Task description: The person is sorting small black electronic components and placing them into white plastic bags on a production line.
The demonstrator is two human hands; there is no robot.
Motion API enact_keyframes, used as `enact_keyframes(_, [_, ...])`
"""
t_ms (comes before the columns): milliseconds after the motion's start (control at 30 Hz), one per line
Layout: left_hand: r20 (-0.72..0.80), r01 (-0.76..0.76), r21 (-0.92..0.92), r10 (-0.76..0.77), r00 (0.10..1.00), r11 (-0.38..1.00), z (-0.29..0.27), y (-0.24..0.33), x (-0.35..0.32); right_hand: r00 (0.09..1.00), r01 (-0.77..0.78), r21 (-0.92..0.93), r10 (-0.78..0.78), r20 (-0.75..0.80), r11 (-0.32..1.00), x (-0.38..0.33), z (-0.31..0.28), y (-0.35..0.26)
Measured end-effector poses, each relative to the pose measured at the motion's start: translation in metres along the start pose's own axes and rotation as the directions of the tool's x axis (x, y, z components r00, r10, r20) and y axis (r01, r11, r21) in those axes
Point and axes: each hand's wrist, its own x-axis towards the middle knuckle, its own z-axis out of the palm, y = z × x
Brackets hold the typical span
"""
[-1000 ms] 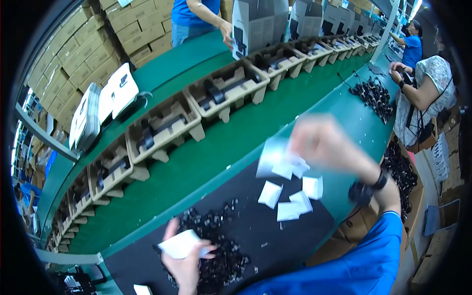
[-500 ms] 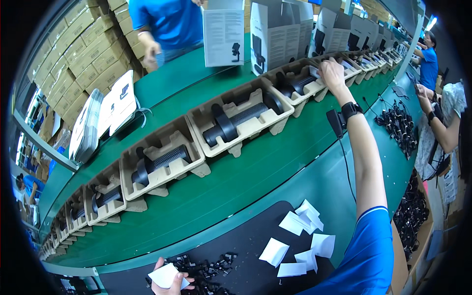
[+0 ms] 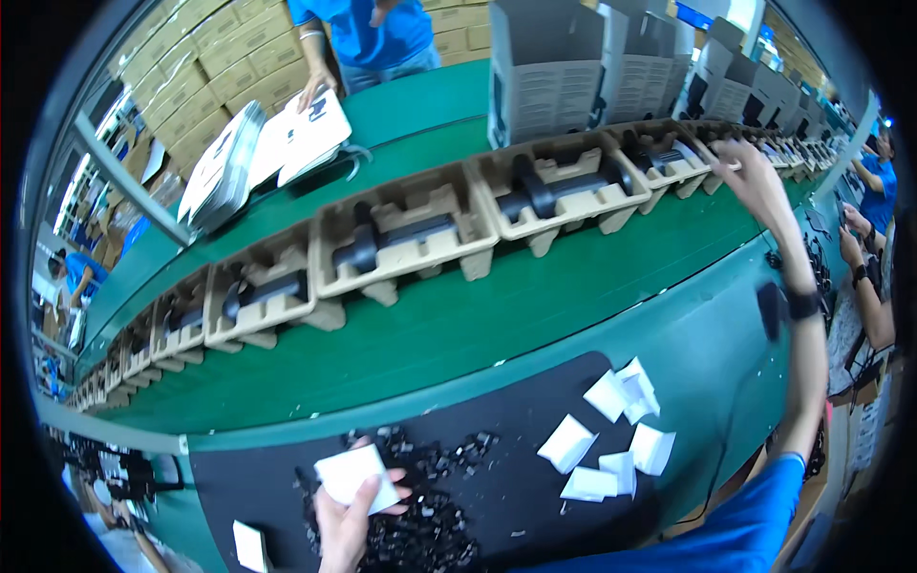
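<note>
So the right hand was dipping into one of the trays half a second ago and it's now up off it, hanging in the air near the trays further right; the co-worker's hand over the belt has also come down onto the printed sheets. That right hand is smeared with motion, so I can't tell if the fingers are pinching anything. The left hand has its thumb clamped over some folded white leaflets, above the small black parts on the dark mat. More loose leaflets lie scattered on the mat's right side. Tbh, for handing these out along the moulded trays, I'd keep the held ones squared up with light thumb pressure so each slides off singly, check you haven't grabbed two, and lay each flat below the rim without nudging the black cylindrical gear. Gathering the scattered ones would probably save fumbling too.
</note>
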Motion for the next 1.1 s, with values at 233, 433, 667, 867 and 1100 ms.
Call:
enact_keyframes(233, [0.534, 0.370, -0.203, -0.214, 0.818, 0.906, 0.020, -0.022, -0.017, 0.659, 0.369, 0.551, -0.628, 0.413, 0.749, -0.215, -0.062, -0.281])
enact_keyframes(433, [0.534, 0.259, -0.121, -0.157, 0.831, 0.958, -0.009, -0.030, -0.055, 0.798, 0.324, 0.648, -0.567, 0.204, 0.689, -0.271, -0.024, -0.354])
enact_keyframes(667, [0.566, 0.005, -0.020, 0.007, 0.824, 1.000, -0.050, -0.038, -0.088, 0.825, 0.445, 0.485, -0.555, 0.105, 0.753, -0.293, -0.051, -0.394])
enact_keyframes(867, [0.539, 0.040, -0.112, 0.026, 0.842, 0.993, -0.069, -0.042, -0.107, 0.746, 0.660, 0.289, -0.652, -0.137, 0.694, -0.311, -0.054, -0.401])
enact_keyframes(1100, [0.570, 0.018, -0.102, 0.044, 0.821, 0.995, -0.084, -0.035, -0.112, 0.654, 0.756, 0.178, -0.739, -0.159, 0.630, -0.303, -0.068, -0.413])
